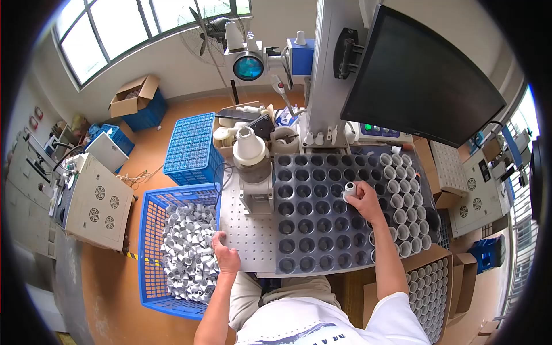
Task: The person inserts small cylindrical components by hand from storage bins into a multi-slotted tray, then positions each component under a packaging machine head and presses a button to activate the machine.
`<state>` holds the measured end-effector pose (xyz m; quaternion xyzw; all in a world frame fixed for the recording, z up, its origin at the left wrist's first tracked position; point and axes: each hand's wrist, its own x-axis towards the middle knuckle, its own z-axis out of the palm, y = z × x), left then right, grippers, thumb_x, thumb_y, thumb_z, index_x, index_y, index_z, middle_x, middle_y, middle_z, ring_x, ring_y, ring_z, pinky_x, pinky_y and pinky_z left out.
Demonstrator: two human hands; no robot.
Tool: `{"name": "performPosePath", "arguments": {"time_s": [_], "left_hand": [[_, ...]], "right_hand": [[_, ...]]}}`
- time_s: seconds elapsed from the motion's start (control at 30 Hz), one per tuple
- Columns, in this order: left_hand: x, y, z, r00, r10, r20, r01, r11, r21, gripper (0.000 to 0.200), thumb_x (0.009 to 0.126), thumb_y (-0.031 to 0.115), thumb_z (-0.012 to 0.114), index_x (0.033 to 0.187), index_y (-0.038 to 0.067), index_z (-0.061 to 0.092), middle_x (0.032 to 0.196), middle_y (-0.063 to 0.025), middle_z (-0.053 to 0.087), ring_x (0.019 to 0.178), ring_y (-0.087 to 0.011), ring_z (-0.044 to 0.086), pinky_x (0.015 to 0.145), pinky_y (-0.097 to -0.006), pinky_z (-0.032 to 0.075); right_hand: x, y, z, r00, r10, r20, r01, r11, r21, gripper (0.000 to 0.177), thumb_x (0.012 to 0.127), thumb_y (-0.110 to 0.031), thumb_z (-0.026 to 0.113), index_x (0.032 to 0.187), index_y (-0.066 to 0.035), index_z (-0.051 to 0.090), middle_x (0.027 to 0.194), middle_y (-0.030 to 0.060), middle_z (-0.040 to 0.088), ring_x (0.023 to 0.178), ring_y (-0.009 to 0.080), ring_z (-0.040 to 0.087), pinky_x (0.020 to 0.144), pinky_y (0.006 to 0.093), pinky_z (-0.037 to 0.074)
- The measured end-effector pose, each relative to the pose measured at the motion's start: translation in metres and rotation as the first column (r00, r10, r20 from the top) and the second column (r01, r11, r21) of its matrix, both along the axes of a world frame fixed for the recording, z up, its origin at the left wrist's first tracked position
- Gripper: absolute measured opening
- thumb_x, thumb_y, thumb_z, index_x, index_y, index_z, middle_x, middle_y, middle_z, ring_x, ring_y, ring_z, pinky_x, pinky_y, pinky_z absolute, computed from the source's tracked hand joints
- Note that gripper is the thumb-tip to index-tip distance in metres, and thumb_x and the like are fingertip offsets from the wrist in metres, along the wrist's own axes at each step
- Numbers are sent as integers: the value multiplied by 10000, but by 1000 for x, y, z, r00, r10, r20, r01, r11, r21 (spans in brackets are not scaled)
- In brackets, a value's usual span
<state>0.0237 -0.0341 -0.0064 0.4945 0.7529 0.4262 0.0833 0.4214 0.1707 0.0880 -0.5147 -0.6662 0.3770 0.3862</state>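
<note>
My right hand is closed around a white cup-shaped plastic part, held just above the black tray of round pockets. Similar white parts stand in the pockets along the tray's right side, while the pockets to the left show dark. At the left edge of the perforated metal plate, my left hand has thumb and fingers apart, with nothing visible in it. Beside that hand is a blue basket heaped with loose white parts.
A white cone-topped fixture stands on the plate, below a machine lens. A monitor overhangs the tray's back right. Blue crates stand at back left. A cardboard box of white parts sits at lower right.
</note>
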Motion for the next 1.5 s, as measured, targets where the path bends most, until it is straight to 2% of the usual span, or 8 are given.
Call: {"name": "performPosePath", "arguments": {"time_s": [0.33,0.63,0.9,1.13,1.2,1.33,1.43,1.5], "left_hand": [[-1,0,-1,1000,-7,-24,7,1000,-5,559,585,-86,468,1144,-102,468,1165,-218,493,1131,-383,461,1040,-406,349],[0,0,1,1000,-9,-10,8,1000,-8,551,580,-76,475,1130,-108,471,1169,-219,491,1122,-385,462,1039,-408,344],[-2,-1,1,1000,-18,13,18,1000,0,530,592,-62,471,1120,-104,479,1160,-219,499,1112,-383,465,1034,-412,343],[-17,7,2,997,3,83,-5,1000,25,434,603,-75,440,1025,-83,545,1060,-218,559,1057,-382,530,994,-402,387],[-28,19,16,999,-11,38,10,1000,15,410,604,-80,431,991,-72,567,1025,-214,579,1039,-381,551,984,-402,401],[-35,69,104,997,-21,68,4,970,242,398,617,-85,412,967,-77,603,1007,-221,634,1044,-379,591,1005,-393,406],[-26,112,184,996,-72,50,50,933,355,419,635,-87,396,985,-78,626,1036,-222,660,1073,-369,600,1028,-383,391],[-14,143,227,989,-148,14,129,901,414,408,665,-67,396,992,-64,639,1055,-221,662,1061,-363,603,1014,-378,401]], "right_hand": [[0,-1,0,1000,-8,-2,9,1000,15,369,701,-100,761,725,-45,397,852,31,581,720,124,438,671,278,409],[-1,-1,0,1000,8,-3,-8,999,39,400,707,-44,759,715,-75,361,927,35,598,731,98,435,664,260,396],[-2,-2,3,1000,1,-10,0,1000,28,380,704,-107,762,715,-44,388,915,59,617,748,138,460,691,286,418],[0,-1,-1,1000,11,-7,-11,999,32,406,704,-57,764,708,-79,359,910,29,591,728,102,428,666,262,391],[0,-1,1,1000,16,-7,-16,1000,25,407,705,-61,765,708,-78,359,913,31,591,733,101,429,668,261,391],[-1,1,2,1000,9,30,-11,996,87,404,702,-68,766,701,-83,363,817,8,542,700,97,410,639,259,376],[-2,12,12,999,-10,44,14,997,-77,396,714,-69,766,691,-96,372,721,-27,446,660,90,380,603,260,355],[-22,15,46,996,-8,-91,5,999,-34,375,743,-87,755,682,-100,384,685,-42,434,638,67,381,579,246,358]]}}
